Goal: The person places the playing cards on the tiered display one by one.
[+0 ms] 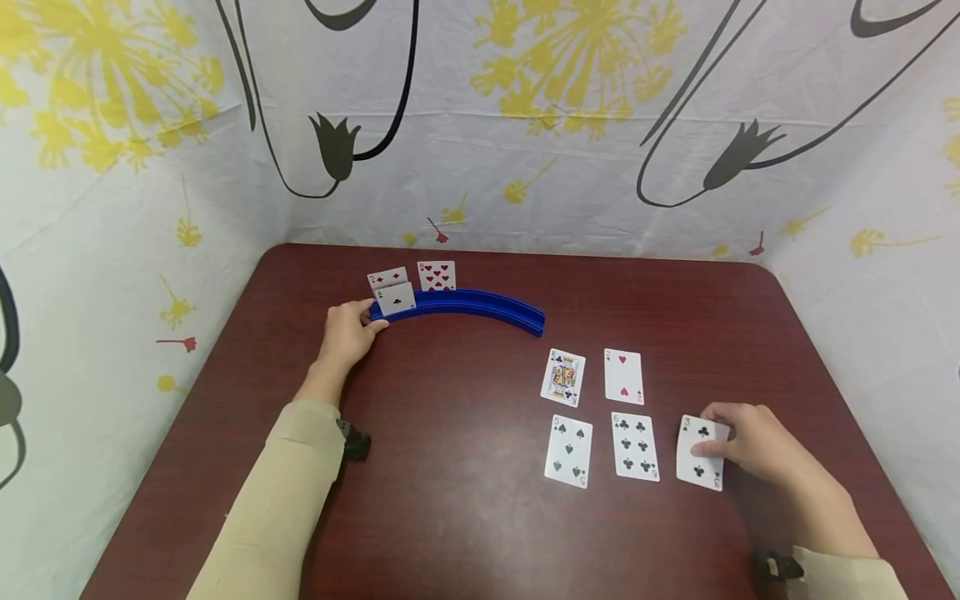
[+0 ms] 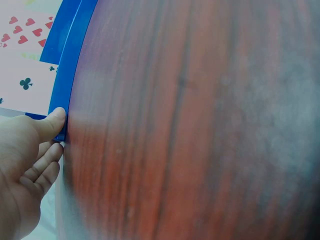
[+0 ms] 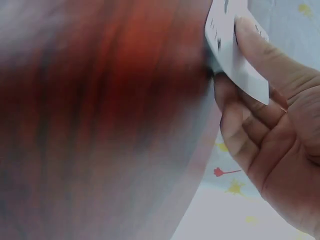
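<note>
My left hand (image 1: 348, 333) pinches the left end of a curved blue card holder (image 1: 483, 304), thumb on the near side. In the holder, near that hand, stands an ace of clubs (image 1: 395, 299). Partly behind it is a diamond card (image 1: 386, 277), and a heart card (image 1: 437, 275) stands just right of them. At the right, my right hand (image 1: 768, 446) pinches a three of clubs (image 1: 697, 471), thumb on its face and fingers beneath. In the right wrist view this white card (image 3: 245, 77) is slightly bowed between thumb and fingers.
Left of the right hand, face up on the brown table (image 1: 435, 533), lie a king of clubs (image 1: 563, 377), a two of hearts (image 1: 623, 377), a five of spades (image 1: 567, 451) and a six of clubs (image 1: 635, 447). Patterned cloth (image 1: 465, 125) hangs behind the table.
</note>
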A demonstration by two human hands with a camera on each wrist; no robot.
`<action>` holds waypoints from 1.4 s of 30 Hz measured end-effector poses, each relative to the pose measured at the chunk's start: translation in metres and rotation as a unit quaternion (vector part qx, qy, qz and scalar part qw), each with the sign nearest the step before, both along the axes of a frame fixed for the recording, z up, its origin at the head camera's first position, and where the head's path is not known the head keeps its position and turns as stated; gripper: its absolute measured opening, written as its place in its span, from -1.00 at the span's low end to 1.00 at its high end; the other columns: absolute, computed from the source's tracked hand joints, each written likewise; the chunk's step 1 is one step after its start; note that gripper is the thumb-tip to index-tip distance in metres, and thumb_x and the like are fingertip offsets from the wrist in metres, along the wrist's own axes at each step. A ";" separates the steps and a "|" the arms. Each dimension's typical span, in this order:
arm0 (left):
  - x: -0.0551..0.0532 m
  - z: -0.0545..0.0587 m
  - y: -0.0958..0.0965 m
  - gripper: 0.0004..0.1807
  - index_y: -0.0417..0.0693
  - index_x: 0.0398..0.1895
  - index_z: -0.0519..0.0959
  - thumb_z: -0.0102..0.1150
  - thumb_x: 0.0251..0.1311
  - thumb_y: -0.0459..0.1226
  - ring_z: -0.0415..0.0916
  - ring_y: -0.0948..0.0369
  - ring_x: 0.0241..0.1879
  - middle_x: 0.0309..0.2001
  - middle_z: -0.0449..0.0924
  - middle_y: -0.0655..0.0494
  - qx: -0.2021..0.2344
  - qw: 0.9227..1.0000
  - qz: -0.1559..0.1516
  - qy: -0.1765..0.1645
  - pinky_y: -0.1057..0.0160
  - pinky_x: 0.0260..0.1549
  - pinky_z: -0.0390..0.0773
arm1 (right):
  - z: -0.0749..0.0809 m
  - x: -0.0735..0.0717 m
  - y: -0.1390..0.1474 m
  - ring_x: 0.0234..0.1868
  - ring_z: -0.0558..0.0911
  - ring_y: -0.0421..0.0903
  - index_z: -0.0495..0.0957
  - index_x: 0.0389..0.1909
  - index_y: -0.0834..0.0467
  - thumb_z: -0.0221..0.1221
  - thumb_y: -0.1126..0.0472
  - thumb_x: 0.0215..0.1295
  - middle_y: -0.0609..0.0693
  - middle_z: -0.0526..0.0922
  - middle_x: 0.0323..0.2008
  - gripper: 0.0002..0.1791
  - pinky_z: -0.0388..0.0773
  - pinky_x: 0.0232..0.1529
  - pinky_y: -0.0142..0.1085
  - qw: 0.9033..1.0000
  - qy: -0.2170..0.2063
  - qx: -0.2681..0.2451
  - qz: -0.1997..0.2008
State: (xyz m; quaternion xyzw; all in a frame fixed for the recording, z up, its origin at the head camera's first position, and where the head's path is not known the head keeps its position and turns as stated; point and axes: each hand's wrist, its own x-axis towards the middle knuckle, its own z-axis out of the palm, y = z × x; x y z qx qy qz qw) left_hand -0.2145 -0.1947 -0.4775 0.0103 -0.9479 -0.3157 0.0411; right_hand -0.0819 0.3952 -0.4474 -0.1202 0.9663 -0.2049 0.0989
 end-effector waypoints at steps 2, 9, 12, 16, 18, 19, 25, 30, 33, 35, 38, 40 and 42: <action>0.000 0.000 0.000 -0.44 -0.36 0.31 0.50 0.35 0.32 -0.24 0.64 -0.09 -0.06 -0.02 0.65 -0.32 -0.001 1.000 -0.001 0.000 -0.09 0.01 0.62 | 0.003 -0.001 0.001 -0.57 0.44 -0.26 0.67 -0.27 0.18 0.56 0.16 -0.03 -0.17 0.62 -0.53 -0.66 0.39 -0.56 -0.32 1.000 0.021 -0.010 0.003; 0.000 0.000 0.000 -0.43 -0.36 0.30 0.50 0.35 0.32 -0.24 0.64 -0.09 -0.07 -0.02 0.65 -0.32 -0.003 1.000 -0.003 0.000 -0.09 0.00 0.62 | 0.014 -0.004 0.000 -0.65 0.38 -0.36 0.66 -0.22 0.24 0.46 0.34 0.12 -0.18 0.58 -0.62 -0.77 0.32 -0.68 -0.37 0.994 0.100 -0.042 -0.002; 0.000 0.000 0.000 -0.43 -0.36 0.31 0.50 0.35 0.32 -0.24 0.65 -0.10 -0.07 -0.02 0.65 -0.32 -0.003 1.000 -0.003 0.001 -0.09 0.00 0.62 | 0.017 -0.006 -0.001 -0.64 0.35 -0.37 0.66 -0.25 0.22 0.46 0.36 0.12 -0.17 0.58 -0.60 -0.79 0.28 -0.67 -0.38 0.990 0.135 -0.051 -0.005; -0.001 0.000 0.001 -0.43 -0.36 0.31 0.50 0.35 0.32 -0.24 0.65 -0.10 -0.07 -0.01 0.65 -0.32 -0.005 1.000 -0.003 0.001 -0.09 -0.01 0.63 | 0.022 -0.009 -0.004 -0.62 0.41 -0.39 0.66 -0.27 0.20 0.46 0.37 0.11 -0.13 0.64 -0.56 -0.80 0.29 -0.65 -0.43 0.986 0.156 -0.064 -0.014; -0.001 0.000 0.001 -0.43 -0.36 0.31 0.50 0.34 0.32 -0.24 0.65 -0.10 -0.06 0.00 0.65 -0.32 -0.005 1.000 -0.002 0.001 -0.09 -0.01 0.63 | 0.024 -0.010 -0.006 -0.61 0.46 -0.39 0.66 -0.27 0.20 0.47 0.37 0.10 -0.09 0.67 -0.54 -0.79 0.31 -0.63 -0.46 0.983 0.166 -0.071 -0.018; -0.001 0.000 0.001 -0.43 -0.36 0.31 0.50 0.34 0.32 -0.24 0.65 -0.10 -0.06 0.00 0.65 -0.32 -0.005 1.000 -0.002 0.002 -0.09 -0.01 0.63 | 0.025 -0.011 -0.006 -0.60 0.48 -0.38 0.66 -0.26 0.20 0.47 0.38 0.10 -0.08 0.68 -0.53 -0.79 0.33 -0.62 -0.48 0.982 0.170 -0.074 -0.019; -0.001 -0.001 0.001 -0.43 -0.35 0.32 0.50 0.34 0.32 -0.23 0.64 -0.09 -0.06 -0.01 0.65 -0.31 -0.005 1.000 0.001 0.000 -0.09 0.00 0.62 | 0.031 -0.017 -0.013 -0.59 0.51 -0.40 0.67 -0.28 0.22 0.48 0.40 0.07 -0.06 0.68 -0.54 -0.79 0.33 -0.61 -0.53 0.976 0.196 -0.094 -0.014; -0.003 -0.001 0.001 -0.44 -0.36 0.29 0.52 0.35 0.31 -0.23 0.62 -0.08 -0.09 -0.06 0.65 -0.30 -0.010 1.000 -0.003 0.004 -0.09 0.01 0.61 | 0.036 -0.022 -0.020 -0.62 0.47 -0.39 0.67 -0.29 0.21 0.48 0.41 0.07 -0.07 0.67 -0.56 -0.79 0.31 -0.62 -0.52 0.972 0.210 -0.102 -0.007; -0.004 0.000 0.001 -0.46 -0.37 0.26 0.54 0.36 0.30 -0.24 0.60 -0.09 -0.10 -0.09 0.65 -0.29 -0.013 1.000 -0.006 0.009 -0.09 0.01 0.60 | 0.039 -0.024 -0.025 -0.63 0.45 -0.36 0.67 -0.29 0.21 0.47 0.40 0.09 -0.08 0.66 -0.57 -0.80 0.30 -0.63 -0.51 0.972 0.209 -0.105 -0.003; -0.004 -0.001 0.001 -0.47 -0.38 0.24 0.55 0.37 0.30 -0.24 0.59 -0.10 -0.07 -0.08 0.65 -0.30 -0.012 1.000 -0.006 0.010 -0.11 0.03 0.58 | 0.041 -0.026 -0.028 -0.63 0.46 -0.36 0.67 -0.29 0.21 0.47 0.40 0.10 -0.08 0.66 -0.57 -0.80 0.31 -0.63 -0.51 0.972 0.207 -0.108 -0.002; -0.005 -0.001 0.001 -0.47 -0.39 0.22 0.56 0.38 0.28 -0.24 0.59 -0.12 -0.01 -0.04 0.65 -0.32 -0.006 1.000 -0.003 0.011 -0.12 0.07 0.57 | 0.043 -0.028 -0.031 -0.62 0.48 -0.37 0.67 -0.28 0.22 0.46 0.40 0.11 -0.05 0.68 -0.55 -0.81 0.32 -0.63 -0.51 0.972 0.206 -0.109 0.001; -0.004 -0.001 0.001 -0.46 -0.39 0.22 0.55 0.40 0.27 -0.23 0.59 -0.14 0.00 -0.02 0.64 -0.33 -0.003 1.000 -0.001 0.012 -0.12 0.08 0.57 | 0.044 -0.029 -0.033 -0.60 0.51 -0.39 0.66 -0.28 0.23 0.46 0.40 0.12 -0.03 0.69 -0.53 -0.81 0.34 -0.62 -0.51 0.972 0.205 -0.110 0.003; -0.004 -0.001 0.001 -0.44 -0.39 0.23 0.54 0.41 0.26 -0.22 0.60 -0.14 0.00 0.00 0.64 -0.33 0.000 1.000 0.001 0.013 -0.12 0.07 0.57 | 0.045 -0.031 -0.034 -0.59 0.52 -0.39 0.66 -0.28 0.23 0.45 0.41 0.12 -0.01 0.70 -0.52 -0.82 0.35 -0.63 -0.51 0.972 0.207 -0.109 0.006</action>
